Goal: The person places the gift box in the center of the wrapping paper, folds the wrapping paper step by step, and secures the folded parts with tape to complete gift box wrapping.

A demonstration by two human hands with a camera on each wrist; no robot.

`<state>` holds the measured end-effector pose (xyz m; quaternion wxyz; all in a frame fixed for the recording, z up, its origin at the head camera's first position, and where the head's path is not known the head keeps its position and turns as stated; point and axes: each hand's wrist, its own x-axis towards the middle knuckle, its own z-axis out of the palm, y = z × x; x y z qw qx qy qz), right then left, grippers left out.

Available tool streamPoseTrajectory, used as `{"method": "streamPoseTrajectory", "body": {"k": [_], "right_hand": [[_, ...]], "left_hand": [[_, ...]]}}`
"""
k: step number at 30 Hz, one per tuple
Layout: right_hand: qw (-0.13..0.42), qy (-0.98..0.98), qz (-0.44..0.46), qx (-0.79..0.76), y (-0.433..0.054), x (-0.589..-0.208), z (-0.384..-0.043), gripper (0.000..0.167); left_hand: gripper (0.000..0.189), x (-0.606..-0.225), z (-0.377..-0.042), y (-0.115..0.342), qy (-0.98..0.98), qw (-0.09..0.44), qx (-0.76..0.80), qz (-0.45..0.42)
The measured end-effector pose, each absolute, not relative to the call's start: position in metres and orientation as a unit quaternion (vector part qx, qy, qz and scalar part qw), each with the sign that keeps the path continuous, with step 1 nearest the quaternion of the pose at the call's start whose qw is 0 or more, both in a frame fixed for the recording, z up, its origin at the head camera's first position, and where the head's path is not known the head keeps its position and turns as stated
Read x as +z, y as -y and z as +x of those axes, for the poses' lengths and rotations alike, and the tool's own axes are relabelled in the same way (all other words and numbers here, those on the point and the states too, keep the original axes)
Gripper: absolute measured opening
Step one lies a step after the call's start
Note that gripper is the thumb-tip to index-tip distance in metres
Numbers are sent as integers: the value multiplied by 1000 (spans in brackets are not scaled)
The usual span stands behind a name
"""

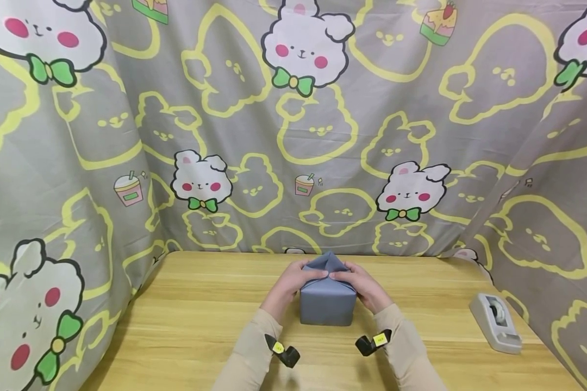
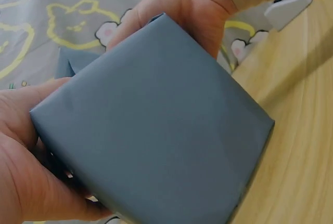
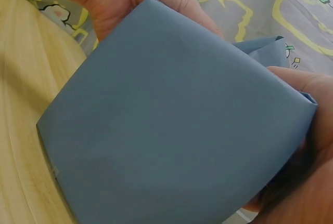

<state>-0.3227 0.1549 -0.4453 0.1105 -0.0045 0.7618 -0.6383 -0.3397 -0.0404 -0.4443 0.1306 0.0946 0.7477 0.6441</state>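
Observation:
A box wrapped in blue-grey paper (image 1: 328,308) stands near the back of the wooden table, between both hands. From the left, my left hand (image 1: 292,279) grips its side with the thumb lying over the top. My right hand (image 1: 364,283) holds the opposite side the same way, and the two thumb tips nearly meet at the middle. Behind the thumbs a pointed flap of paper (image 1: 329,261) sticks up. Both wrist views show the smooth near face of the wrapped box (image 2: 156,115), with the fingers partly hidden behind it.
A grey-white tape dispenser (image 1: 498,323) with a roll of clear tape sits at the right of the wooden table (image 1: 200,309). A grey curtain (image 1: 244,136) printed with cartoon rabbits hangs behind the table and along both sides.

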Motion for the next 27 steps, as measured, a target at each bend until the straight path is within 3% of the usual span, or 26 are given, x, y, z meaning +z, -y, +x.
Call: {"method": "streamPoseTrajectory", "body": {"k": [13, 27], "right_hand": [[95, -771, -17, -630, -154, -441, -318, 47], [57, -776, -34, -627, -155, -437, -320, 38]], "left_hand": [[34, -442, -337, 39, -761, 93, 633, 107], [32, -446, -339, 36, -756, 90, 641, 103]]}}
